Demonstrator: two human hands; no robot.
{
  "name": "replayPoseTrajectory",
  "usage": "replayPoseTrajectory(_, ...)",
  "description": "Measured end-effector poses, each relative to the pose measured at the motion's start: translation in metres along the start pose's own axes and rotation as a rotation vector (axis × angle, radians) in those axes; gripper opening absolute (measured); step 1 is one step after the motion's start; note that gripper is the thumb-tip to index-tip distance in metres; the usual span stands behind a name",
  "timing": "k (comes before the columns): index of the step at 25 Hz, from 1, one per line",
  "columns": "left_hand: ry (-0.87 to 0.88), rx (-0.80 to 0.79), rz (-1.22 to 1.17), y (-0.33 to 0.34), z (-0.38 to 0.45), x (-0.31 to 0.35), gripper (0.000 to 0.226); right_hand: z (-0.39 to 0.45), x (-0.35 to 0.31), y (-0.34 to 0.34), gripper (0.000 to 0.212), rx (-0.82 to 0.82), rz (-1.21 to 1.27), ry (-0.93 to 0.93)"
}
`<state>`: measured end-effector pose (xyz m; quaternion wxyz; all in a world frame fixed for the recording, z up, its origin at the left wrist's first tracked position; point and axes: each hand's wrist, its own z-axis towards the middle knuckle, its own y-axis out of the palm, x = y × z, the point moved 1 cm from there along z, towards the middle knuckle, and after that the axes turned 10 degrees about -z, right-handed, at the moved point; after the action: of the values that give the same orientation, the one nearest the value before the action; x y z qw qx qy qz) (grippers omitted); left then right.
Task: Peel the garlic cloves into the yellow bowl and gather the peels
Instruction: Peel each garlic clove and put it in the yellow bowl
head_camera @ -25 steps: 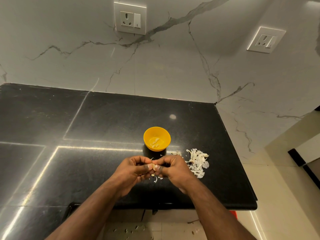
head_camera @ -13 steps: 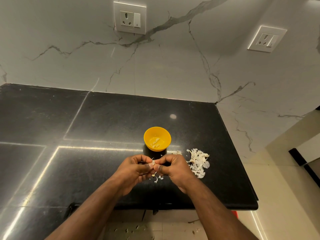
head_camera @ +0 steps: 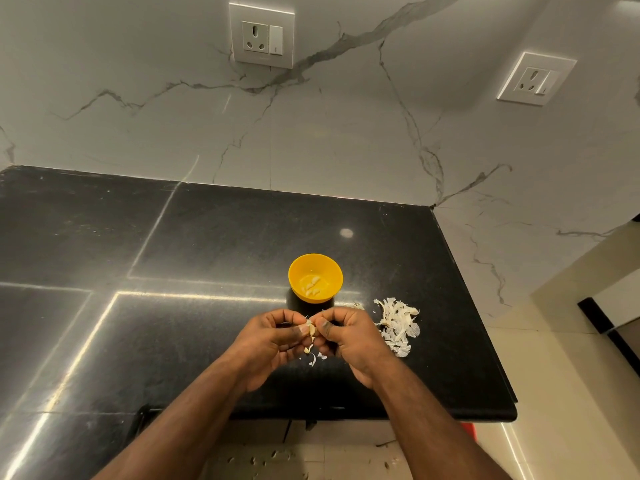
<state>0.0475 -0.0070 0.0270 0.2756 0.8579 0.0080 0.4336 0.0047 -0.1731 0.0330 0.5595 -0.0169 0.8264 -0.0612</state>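
Yellow bowl (head_camera: 315, 277) sits at 12 o'clock from my hands, close enough that a finished clove drops straight in w/o reaching; a few peeled cloves (head_camera: 313, 285) lie in it already. My left hand (head_camera: 273, 336) pinches the garlic clove (head_camera: 311, 330) btwn thumb and curled fingers, steadying it. My right hand (head_camera: 346, 332) pinches the skin on its other side, thumb working at it. Peel pile (head_camera: 398, 323) is at 3 o'clock, kept apart from the bowl so gathering is easy later. Loose flakes (head_camera: 313, 358) lie on the black counter (head_camera: 207, 237) at 6 o'clock, under my fingers. Vs half a sec ago: grip and spot pretty much the same, bowl and pile unmoved.
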Motion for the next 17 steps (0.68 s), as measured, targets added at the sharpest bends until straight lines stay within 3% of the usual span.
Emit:
replayPoseTrajectory(8, -0.003, 0.01, 0.018, -0.0039, 0.0002, 0.0026, 0.007, -0.0035, -0.0032, -0.0032, 0.013, -0.032, -0.016, -0.025)
replayPoseTrajectory(13, -0.045, -0.03, -0.012, -0.0026, -0.0015, 0.0045, 0.014, 0.0, -0.002, -0.0042, 0.015, 0.087, 0.034, -0.061)
replayPoseTrajectory(17, -0.044, -0.032, -0.108, -0.0001, -0.0006, 0.0013, 0.018, 0.0027, 0.0027, -0.008, 0.018, 0.093, -0.097, -0.085)
